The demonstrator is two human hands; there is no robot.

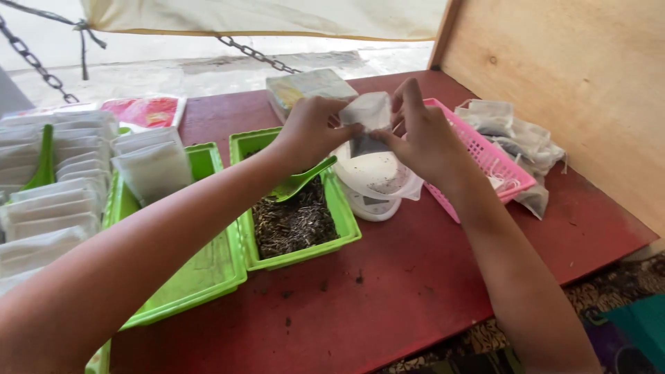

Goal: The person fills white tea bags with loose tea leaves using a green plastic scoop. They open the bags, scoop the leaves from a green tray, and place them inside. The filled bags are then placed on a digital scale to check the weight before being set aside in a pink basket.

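Both hands hold a small white mesh pouch (365, 121) with dark dried leaves at its bottom. My left hand (312, 131) grips its left edge and my right hand (422, 135) pinches its right side. The pouch hangs just above a white kitchen scale (374, 181) covered in clear plastic. Below my left hand a green scoop (301, 181) rests in a green tray (346, 228) of dark dried leaves.
A second green tray (208, 270) with stacked white pouches (152, 166) sits to the left, beside rows of more pouches (48, 201). A pink basket (485, 156) and a heap of filled pouches (516, 138) lie right, by a wooden panel (575, 76). The table (402, 277) is red.
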